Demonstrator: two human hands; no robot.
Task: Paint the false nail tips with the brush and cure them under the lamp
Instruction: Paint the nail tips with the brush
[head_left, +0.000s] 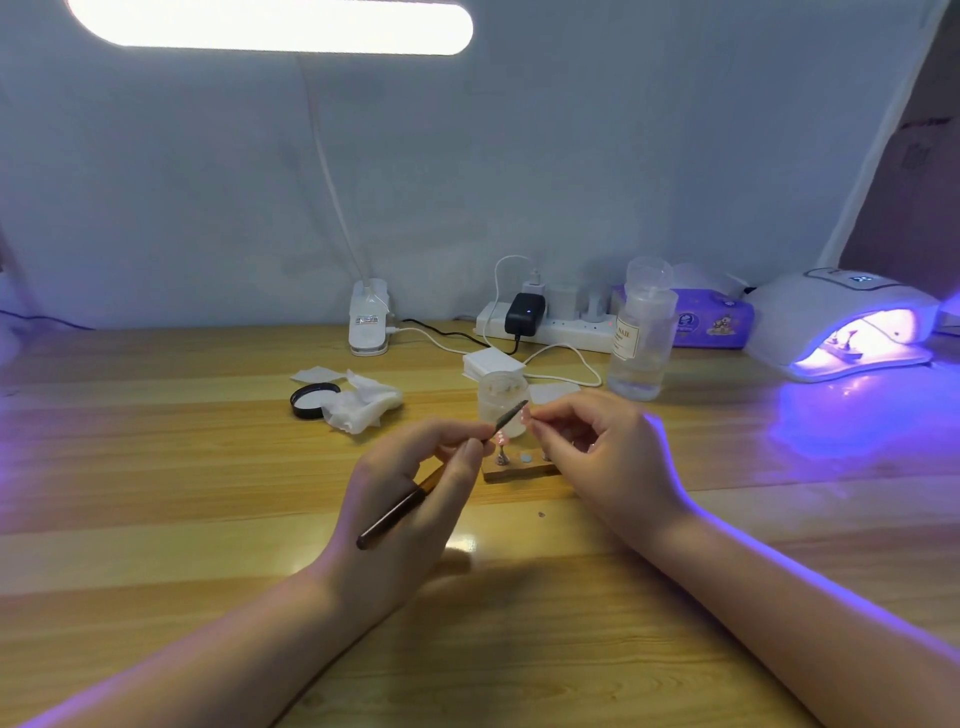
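Observation:
My left hand (415, 488) grips a thin brush (400, 512) with a dark brown handle; its tip points up and right, touching a small pink nail tip (525, 414). That nail tip is pinched between the thumb and forefinger of my right hand (597, 457). Below the hands a small wooden stand (519, 470) holds other nail tips on pegs, partly hidden by my fingers. The white curing lamp (841, 322) glows purple at the far right, with a stand of tips inside.
A small clear jar (501, 402) stands just behind the hands. Crumpled wipes (363, 402) and a black lid (311, 399) lie to the left. A clear pump bottle (641, 332), a power strip (550, 327), a tissue pack (711, 319) and the desk lamp's clamp (369, 325) line the back.

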